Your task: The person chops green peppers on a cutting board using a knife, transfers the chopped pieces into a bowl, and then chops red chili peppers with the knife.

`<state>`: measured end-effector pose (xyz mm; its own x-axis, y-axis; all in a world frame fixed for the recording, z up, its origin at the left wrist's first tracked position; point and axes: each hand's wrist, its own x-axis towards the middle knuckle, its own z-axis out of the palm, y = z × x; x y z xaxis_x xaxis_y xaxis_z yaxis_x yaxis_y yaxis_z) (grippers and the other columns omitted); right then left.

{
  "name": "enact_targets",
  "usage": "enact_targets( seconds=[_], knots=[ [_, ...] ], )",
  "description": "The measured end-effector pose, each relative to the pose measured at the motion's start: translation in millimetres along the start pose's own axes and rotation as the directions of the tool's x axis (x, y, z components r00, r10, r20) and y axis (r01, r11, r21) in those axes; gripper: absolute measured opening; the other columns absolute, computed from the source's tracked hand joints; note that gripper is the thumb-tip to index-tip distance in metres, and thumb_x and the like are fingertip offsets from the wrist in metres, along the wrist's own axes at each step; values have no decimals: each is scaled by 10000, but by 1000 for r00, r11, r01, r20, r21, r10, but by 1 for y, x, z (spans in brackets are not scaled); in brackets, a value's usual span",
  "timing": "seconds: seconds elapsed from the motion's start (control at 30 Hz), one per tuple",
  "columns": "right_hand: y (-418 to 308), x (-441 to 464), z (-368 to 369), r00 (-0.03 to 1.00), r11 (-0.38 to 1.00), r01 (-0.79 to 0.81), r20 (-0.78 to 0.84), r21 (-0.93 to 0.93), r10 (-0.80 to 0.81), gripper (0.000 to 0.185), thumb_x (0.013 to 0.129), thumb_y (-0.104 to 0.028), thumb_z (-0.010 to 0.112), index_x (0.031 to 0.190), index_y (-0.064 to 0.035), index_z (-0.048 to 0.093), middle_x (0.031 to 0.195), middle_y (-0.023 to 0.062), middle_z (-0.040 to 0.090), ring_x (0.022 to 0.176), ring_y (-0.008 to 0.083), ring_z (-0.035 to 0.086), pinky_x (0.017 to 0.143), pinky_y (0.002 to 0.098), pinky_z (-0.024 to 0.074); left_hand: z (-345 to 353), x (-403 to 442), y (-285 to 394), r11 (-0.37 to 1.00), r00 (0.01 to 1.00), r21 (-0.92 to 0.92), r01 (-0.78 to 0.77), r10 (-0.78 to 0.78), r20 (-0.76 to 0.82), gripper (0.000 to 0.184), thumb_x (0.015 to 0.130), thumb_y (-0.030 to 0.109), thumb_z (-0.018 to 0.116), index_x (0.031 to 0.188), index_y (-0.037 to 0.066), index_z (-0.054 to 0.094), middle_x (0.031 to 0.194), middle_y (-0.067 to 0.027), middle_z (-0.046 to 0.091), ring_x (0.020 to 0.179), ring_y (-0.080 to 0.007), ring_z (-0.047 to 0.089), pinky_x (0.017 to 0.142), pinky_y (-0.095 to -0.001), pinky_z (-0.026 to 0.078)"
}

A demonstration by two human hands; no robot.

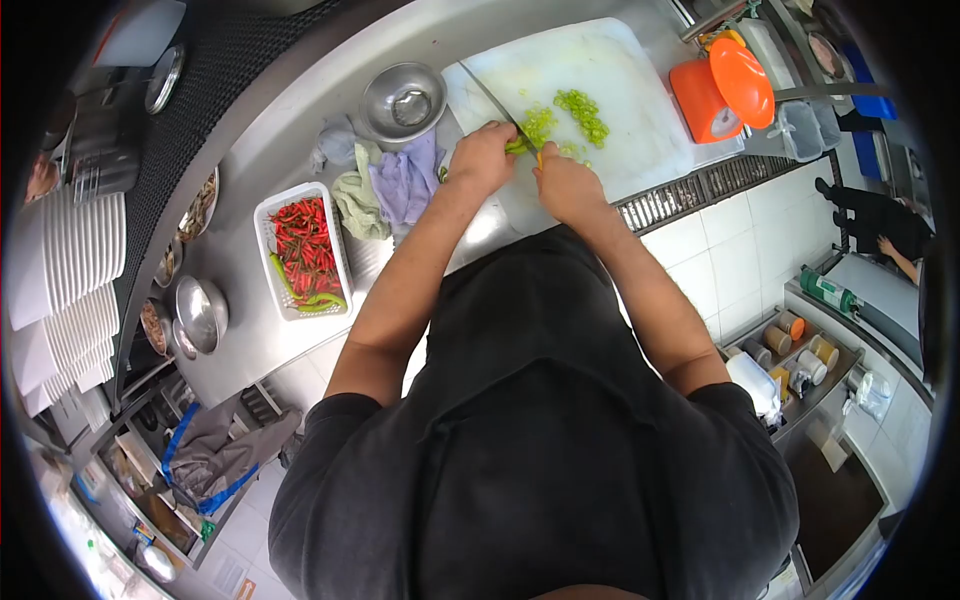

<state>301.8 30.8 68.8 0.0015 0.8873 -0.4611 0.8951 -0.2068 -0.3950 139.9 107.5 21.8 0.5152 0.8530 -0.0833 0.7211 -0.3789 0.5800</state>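
Observation:
My right hand (572, 188) is closed round the yellow handle of a kitchen knife (490, 98). Its long blade slants away to the upper left over the white cutting board (640, 90). At the board's near left edge, my left hand (482, 158) has its fingers bent round a green chili pepper (515, 146), close beside the blade. Chopped green pepper (540, 124) lies right by the knife. A second heap of green pieces (582, 116) sits farther right on the board.
Left of the board are a metal bowl (403, 100), a purple cloth (408, 178), a green cloth (360, 200) and a white basket (342, 268) of red chilies. An orange scale (705, 100) stands at right. Another person (885, 222) is at far right.

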Motion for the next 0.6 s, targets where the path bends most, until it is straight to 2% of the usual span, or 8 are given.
enact_targets(
  seconds=[0.13,0.27,0.43,0.53,0.6],
  knots=[
    [-9,-18,-25,999,999,5,46,-35,-3,302,1031,-221,522,1191,35,508,1010,267,730,965,445,721,858,544,558,0,-3,-2,1000,1000,5,22,-22,14,255,829,114,757,1074,83,692,1051,-117,699,962,-344,701,846,-454,565],
    [0,-3,4,999,1000,-31,24,-4,31,305,1030,-222,526,1190,38,513,1025,273,729,977,441,721,868,539,558,2,-3,-4,999,999,-36,34,-35,-24,259,819,110,776,1068,91,704,1037,-104,714,950,-309,716,841,-427,572],
    [-9,-14,-24,998,1000,-10,55,-29,11,309,1028,-222,531,1196,35,500,1016,276,729,979,449,717,867,544,557,7,-2,-15,999,1000,-42,18,-19,-8,262,817,126,796,1064,94,716,1004,-105,738,915,-286,730,829,-407,581],
    [3,-3,11,999,1000,12,-32,7,-12,306,1025,-218,534,1194,35,506,1010,273,730,978,451,716,868,542,556,6,2,-16,999,1000,-49,18,-18,-7,276,815,133,803,1073,91,716,978,-109,744,908,-284,734,819,-405,583],
    [3,3,9,1000,1000,9,-10,-8,-9,308,1022,-215,538,1198,36,506,1014,276,728,979,453,716,863,539,557,5,3,-13,999,1000,-45,2,-3,-16,281,815,137,806,1075,88,713,967,-110,746,903,-283,735,808,-406,584]
  ],
)
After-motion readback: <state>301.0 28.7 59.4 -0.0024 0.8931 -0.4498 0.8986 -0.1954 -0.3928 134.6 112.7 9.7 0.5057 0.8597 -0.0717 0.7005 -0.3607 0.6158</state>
